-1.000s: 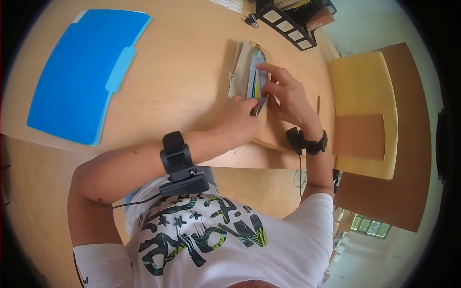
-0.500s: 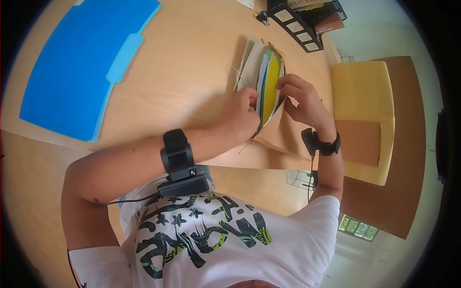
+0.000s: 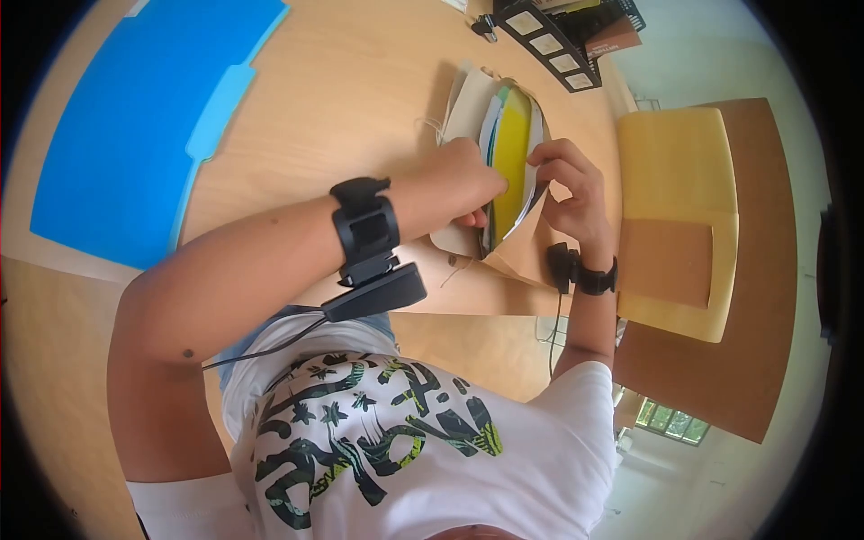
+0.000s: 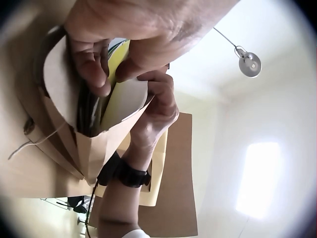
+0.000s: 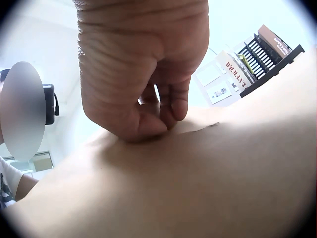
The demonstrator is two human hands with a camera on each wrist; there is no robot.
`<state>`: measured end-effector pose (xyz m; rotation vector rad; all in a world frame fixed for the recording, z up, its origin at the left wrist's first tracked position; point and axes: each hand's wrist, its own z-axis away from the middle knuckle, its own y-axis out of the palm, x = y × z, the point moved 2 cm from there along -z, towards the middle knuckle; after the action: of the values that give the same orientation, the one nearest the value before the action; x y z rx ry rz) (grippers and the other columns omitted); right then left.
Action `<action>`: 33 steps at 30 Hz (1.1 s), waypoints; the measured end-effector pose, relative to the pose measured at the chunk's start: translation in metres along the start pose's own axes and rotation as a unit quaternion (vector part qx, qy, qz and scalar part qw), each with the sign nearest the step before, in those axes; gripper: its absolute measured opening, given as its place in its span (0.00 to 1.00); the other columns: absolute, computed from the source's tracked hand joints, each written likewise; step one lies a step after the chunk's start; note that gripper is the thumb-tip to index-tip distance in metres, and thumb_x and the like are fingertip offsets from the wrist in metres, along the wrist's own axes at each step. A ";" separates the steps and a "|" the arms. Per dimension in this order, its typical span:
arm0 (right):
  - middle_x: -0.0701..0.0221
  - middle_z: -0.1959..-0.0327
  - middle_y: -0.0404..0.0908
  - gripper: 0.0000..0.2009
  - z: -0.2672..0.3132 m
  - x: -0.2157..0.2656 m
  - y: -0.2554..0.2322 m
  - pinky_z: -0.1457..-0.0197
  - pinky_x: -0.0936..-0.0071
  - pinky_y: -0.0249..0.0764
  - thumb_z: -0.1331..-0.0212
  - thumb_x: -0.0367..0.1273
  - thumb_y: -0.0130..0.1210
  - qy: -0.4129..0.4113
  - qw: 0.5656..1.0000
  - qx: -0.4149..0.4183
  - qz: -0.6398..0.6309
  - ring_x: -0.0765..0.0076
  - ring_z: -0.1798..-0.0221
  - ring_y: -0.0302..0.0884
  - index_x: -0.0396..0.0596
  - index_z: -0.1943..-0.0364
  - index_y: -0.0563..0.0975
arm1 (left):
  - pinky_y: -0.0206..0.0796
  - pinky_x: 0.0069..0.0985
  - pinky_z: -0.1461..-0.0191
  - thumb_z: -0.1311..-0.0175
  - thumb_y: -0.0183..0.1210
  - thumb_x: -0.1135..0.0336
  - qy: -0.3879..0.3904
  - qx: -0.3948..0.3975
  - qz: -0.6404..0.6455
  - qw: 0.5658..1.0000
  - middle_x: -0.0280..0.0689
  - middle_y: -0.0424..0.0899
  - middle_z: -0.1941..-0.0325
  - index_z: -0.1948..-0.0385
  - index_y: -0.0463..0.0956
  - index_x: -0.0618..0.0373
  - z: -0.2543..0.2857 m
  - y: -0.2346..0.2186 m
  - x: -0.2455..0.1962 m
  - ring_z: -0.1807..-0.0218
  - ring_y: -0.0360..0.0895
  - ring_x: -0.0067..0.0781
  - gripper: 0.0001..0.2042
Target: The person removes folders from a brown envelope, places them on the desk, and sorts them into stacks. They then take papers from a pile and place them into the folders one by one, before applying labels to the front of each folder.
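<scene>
A tan paper document envelope point(image 3: 526, 247) with a tie string stands with its mouth spread at the table's edge. Inside are white papers point(image 4: 132, 94) and a yellow sheet point(image 3: 511, 135). My left hand point(image 3: 454, 184) reaches into the mouth, its thumb against the yellow sheet and its curled fingers on the papers' other side, at a dark gap. At the opposite edge, my right hand point(image 3: 574, 184) pinches the envelope's wall between thumb and fingers. In the right wrist view, the right hand point(image 5: 143, 74) grips that edge from outside, with the wall filling the lower view.
A blue folder point(image 3: 153, 126) lies on the table point(image 3: 342, 99) at the left. A black rack point(image 3: 549, 45) with books stands at the back right, keys point(image 3: 484, 27) beside it. On the right are a yellow folder point(image 3: 679, 162) and a brown board point(image 3: 760, 270).
The envelope's mouth has spread wider, exposing more of the yellow sheet. My left hand has moved from the near edge over the mouth, in among the papers. My right hand draws the wall rightward.
</scene>
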<state>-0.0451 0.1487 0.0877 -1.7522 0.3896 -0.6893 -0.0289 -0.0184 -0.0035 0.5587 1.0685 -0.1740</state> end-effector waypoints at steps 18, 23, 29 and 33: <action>0.66 0.64 0.76 0.14 0.022 -0.009 -0.004 0.64 0.72 0.76 0.68 0.11 0.52 -0.031 0.994 -0.082 -0.064 0.61 0.63 0.77 0.42 0.75 0.74 | 0.69 0.28 0.52 0.45 0.59 0.68 0.060 -0.113 -0.093 0.987 0.44 0.78 0.56 0.50 0.68 0.67 -0.030 0.038 -0.010 0.54 0.77 0.34 0.21; 0.66 0.64 0.75 0.14 0.025 -0.013 -0.005 0.64 0.71 0.75 0.68 0.11 0.51 -0.035 0.993 -0.087 -0.068 0.59 0.64 0.77 0.42 0.74 0.74 | 0.70 0.28 0.52 0.41 0.55 0.69 0.061 -0.076 -0.019 0.995 0.44 0.80 0.56 0.50 0.71 0.66 -0.038 0.047 -0.014 0.56 0.78 0.32 0.17; 0.64 0.65 0.75 0.13 0.020 -0.018 -0.002 0.63 0.68 0.74 0.67 0.13 0.51 -0.056 0.995 -0.062 -0.062 0.56 0.64 0.75 0.42 0.74 0.73 | 0.69 0.28 0.52 0.41 0.52 0.74 0.065 -0.010 0.016 0.998 0.42 0.80 0.57 0.52 0.73 0.65 -0.049 0.040 -0.006 0.55 0.78 0.32 0.14; 0.64 0.65 0.75 0.12 0.011 -0.012 -0.008 0.60 0.67 0.73 0.65 0.16 0.51 -0.068 0.997 -0.015 -0.015 0.54 0.60 0.74 0.43 0.72 0.73 | 0.69 0.27 0.53 0.41 0.52 0.76 0.083 -0.052 -0.018 0.995 0.41 0.80 0.58 0.52 0.73 0.64 -0.042 0.025 -0.003 0.55 0.78 0.31 0.14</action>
<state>-0.0482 0.1667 0.0904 -1.8260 0.2818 -0.5843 -0.0532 0.0240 -0.0073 0.4655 1.2421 -0.1031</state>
